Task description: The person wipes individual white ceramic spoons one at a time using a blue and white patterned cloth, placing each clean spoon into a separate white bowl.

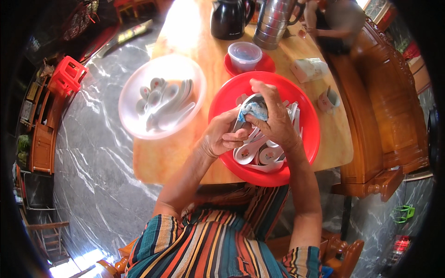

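My left hand (226, 133) holds a white ceramic soup spoon (240, 121) above a round red plastic basin (309, 139). A crumpled blue-and-white cloth (255, 110) lies in the spoon's bowl, gripped by my right hand (276, 120) between thumb and fingers. Beneath my hands, several white soup spoons (245, 153) with small floral prints fill the basin; my hands hide part of them. To the left stands a translucent white plastic basin (127, 104) with several more spoons (170, 93) piled in it.
Behind the red basin, a lidded plastic tub (245, 55) sits on a red dish (267, 64). A black jug (227, 21) and a steel jug (273, 26) stand further back. At right are a tissue pack (308, 69), a cup (328, 100), a wooden bench (361, 139) and a seated person (333, 31).
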A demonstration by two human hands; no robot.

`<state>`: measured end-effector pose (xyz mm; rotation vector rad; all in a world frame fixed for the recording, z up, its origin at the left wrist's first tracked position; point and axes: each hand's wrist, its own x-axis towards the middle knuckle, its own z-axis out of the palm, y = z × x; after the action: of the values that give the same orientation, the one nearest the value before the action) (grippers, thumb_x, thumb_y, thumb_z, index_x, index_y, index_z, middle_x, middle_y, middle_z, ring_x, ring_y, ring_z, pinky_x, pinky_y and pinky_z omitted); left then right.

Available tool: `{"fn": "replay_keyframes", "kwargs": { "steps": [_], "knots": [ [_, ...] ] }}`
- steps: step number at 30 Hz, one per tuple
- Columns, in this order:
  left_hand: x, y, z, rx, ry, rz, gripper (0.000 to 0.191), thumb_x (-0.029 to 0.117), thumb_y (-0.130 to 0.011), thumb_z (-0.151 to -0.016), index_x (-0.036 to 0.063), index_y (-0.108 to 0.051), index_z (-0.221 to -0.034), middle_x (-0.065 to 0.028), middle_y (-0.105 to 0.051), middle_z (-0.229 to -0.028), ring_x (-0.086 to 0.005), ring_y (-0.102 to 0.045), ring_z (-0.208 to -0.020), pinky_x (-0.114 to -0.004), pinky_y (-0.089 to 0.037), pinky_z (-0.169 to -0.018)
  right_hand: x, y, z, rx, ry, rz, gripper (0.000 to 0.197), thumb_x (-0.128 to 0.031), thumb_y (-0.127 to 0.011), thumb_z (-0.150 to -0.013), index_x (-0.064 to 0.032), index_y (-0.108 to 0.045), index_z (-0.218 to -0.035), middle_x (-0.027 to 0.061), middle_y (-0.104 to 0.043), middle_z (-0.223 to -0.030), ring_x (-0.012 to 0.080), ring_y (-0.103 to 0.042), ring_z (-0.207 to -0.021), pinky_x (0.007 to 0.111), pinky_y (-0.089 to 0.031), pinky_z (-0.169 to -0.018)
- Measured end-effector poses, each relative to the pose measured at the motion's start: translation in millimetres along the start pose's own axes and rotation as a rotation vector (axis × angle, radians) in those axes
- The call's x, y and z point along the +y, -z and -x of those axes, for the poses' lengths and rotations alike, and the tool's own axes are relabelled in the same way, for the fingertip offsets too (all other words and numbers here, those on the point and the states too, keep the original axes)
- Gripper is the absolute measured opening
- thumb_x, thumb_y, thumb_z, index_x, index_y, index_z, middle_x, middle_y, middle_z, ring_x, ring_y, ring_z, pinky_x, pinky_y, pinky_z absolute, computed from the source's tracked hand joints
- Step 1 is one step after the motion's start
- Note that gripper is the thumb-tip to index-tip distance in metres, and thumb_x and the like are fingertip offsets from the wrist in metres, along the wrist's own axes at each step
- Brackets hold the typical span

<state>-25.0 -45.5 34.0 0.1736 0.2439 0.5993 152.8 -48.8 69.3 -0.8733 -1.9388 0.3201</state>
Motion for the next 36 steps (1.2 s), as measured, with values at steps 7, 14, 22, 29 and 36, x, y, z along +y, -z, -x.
{"fn": "replay_keyframes", "kwargs": {
  "steps": [7, 14, 22, 29, 36],
  "knots": [
    [0, 6, -3, -0.101, 0.033, -0.052, 0.035, 0.031, -0.032, -0.102, 0.0028, -0.053, -0.101, -0.0059, -0.052, -0.065, -0.0018, -0.032, -0.036, -0.014, -0.021, -0.029, 6, -9, 9, 0.031, 0.016, 0.319, 0.047, -0.007, -0.07, -0.079, -0.0021, -0.05, -0.122, 0.0196, -0.057, -0.109, 0.0363, -0.061, -0.094, 0.041, -0.05, -0.078],
    [-13, -3, -5, 0.159, -0.216, -0.369, 0.036, 0.035, -0.033, -0.102, 0.0052, -0.054, -0.104, -0.0032, -0.051, -0.065, -0.0035, -0.037, -0.041, -0.015, -0.024, -0.032, 9, -12, 12, 0.142, -0.042, 0.372, 0.035, -0.003, -0.066, -0.079, -0.0038, -0.053, -0.111, 0.0186, -0.064, -0.094, 0.0374, -0.065, -0.083, 0.042, -0.052, -0.07],
    [-38, 4, -18, 0.329, -0.734, -0.784, 0.021, 0.017, -0.051, -0.098, 0.0061, -0.057, -0.116, -0.002, -0.061, -0.075, -0.0039, -0.049, -0.057, -0.018, -0.036, -0.046, 5, -16, 11, 0.173, -0.23, 0.289, 0.031, -0.01, -0.063, -0.084, -0.0051, -0.051, -0.112, 0.0207, -0.064, -0.088, 0.0367, -0.066, -0.079, 0.041, -0.052, -0.069],
    [-36, -10, -10, 0.34, -0.82, -0.883, 0.023, 0.019, -0.047, -0.101, 0.009, -0.055, -0.12, 0.0004, -0.058, -0.074, -0.0037, -0.048, -0.059, -0.019, -0.036, -0.048, 24, -18, 21, 0.014, -0.406, -0.097, 0.011, -0.012, -0.06, -0.092, -0.0045, -0.06, -0.101, -0.0014, -0.061, -0.078, 0.005, -0.057, -0.068, 0.023, -0.048, -0.058],
    [-37, -4, -13, 0.23, -0.829, -0.837, 0.023, 0.018, -0.048, -0.101, 0.0089, -0.056, -0.12, -0.0027, -0.058, -0.083, -0.0078, -0.052, -0.071, -0.021, -0.043, -0.062, 30, -19, 23, -0.102, -0.375, -0.128, 0.013, -0.011, -0.058, -0.093, -0.0023, -0.061, -0.103, -0.0014, -0.062, -0.083, 0.0043, -0.057, -0.072, 0.021, -0.048, -0.06]
  ]
}}
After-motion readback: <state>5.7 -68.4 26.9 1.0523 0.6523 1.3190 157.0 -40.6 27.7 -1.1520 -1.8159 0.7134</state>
